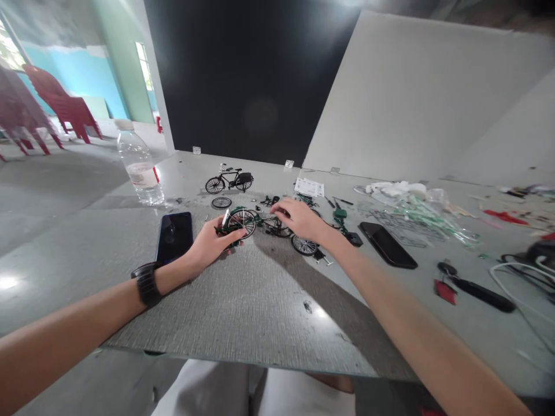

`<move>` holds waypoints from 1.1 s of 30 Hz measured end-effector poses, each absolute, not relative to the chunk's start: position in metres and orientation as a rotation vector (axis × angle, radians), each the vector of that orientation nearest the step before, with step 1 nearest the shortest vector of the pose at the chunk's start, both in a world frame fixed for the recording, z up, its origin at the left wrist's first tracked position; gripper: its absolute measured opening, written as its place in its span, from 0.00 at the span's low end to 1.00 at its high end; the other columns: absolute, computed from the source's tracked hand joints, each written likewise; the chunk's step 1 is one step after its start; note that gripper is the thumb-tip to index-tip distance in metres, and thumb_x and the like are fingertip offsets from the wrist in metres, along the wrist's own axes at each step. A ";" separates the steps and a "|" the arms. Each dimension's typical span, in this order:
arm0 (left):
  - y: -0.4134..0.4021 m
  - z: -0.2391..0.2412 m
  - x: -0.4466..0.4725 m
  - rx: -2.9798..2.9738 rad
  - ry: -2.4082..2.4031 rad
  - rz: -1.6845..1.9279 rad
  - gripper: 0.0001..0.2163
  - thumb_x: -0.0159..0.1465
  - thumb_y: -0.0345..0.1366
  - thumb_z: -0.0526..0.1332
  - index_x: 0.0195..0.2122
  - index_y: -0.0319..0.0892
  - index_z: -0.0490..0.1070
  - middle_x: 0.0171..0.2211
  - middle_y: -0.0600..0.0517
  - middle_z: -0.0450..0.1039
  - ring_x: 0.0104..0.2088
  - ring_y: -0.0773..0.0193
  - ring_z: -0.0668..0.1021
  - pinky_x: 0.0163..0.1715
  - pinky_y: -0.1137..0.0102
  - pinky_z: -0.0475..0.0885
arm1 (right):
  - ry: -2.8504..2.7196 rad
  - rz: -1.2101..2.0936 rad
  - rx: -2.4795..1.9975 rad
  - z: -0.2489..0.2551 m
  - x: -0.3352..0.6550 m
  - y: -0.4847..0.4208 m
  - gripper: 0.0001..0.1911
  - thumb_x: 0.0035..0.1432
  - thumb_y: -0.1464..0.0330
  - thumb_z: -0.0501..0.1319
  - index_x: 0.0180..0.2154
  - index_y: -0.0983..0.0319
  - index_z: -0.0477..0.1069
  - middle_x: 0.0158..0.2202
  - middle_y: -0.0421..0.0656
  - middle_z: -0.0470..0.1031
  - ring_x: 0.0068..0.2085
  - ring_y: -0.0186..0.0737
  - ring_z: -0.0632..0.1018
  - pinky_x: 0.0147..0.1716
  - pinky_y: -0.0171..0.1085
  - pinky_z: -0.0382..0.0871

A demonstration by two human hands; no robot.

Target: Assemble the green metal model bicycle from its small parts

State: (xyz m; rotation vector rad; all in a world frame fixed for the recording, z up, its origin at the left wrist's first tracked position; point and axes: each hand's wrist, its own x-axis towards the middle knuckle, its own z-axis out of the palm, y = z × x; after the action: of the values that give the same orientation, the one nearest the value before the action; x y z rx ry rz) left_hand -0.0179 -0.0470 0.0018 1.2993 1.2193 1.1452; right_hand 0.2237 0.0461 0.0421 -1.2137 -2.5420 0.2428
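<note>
My left hand [211,241] is closed around a partly built green model bicycle [243,223], with its spoked wheel showing above the thumb. My right hand [302,219] reaches in over the small parts just right of it, fingers curled and pinched together; whatever lies between them is too small to make out. A loose spoked wheel [304,245] rests below my right hand, beside a small black part with a silver bar [321,256]. Another wheel [221,203] lies flat behind my left hand. Farther back stands a black model bicycle [229,180], upright on its wheels.
A phone [174,237] lies left, near a water bottle [141,167]. On the right are another phone [387,245], green parts [340,214], a printed sheet [309,187], plastic wrapping [416,202] and keys with a black fob [483,293]. A dark panel [251,81] stands behind.
</note>
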 end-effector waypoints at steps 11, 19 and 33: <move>-0.040 -0.008 -0.020 1.696 1.274 1.278 0.12 0.65 0.39 0.61 0.48 0.40 0.69 0.37 0.50 0.75 0.36 0.63 0.76 0.34 0.68 0.73 | -2.111 0.680 -1.072 0.031 0.177 -0.028 0.14 0.69 0.63 0.54 0.47 0.63 0.74 0.40 0.48 0.77 0.36 0.40 0.77 0.34 0.39 0.70; -0.042 -0.012 -0.019 1.992 1.171 1.333 0.17 0.69 0.36 0.57 0.58 0.42 0.63 0.56 0.42 0.71 0.57 0.56 0.72 0.59 0.56 0.64 | -1.918 0.917 -1.150 0.025 0.168 -0.033 0.14 0.67 0.63 0.57 0.46 0.65 0.75 0.27 0.41 0.73 0.24 0.32 0.70 0.24 0.34 0.64; -0.046 -0.010 -0.021 2.272 1.284 1.311 0.17 0.71 0.34 0.55 0.61 0.44 0.61 0.55 0.43 0.71 0.56 0.56 0.74 0.57 0.58 0.68 | -1.727 1.163 -1.178 0.028 0.165 -0.040 0.17 0.66 0.59 0.58 0.48 0.64 0.74 0.23 0.37 0.66 0.20 0.29 0.63 0.17 0.32 0.57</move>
State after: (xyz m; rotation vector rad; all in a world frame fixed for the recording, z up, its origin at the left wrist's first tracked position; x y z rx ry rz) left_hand -0.0211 -0.0461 -0.0101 2.2720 1.2836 1.3113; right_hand 0.1646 -0.0404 0.0278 -1.1779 -1.7266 1.1632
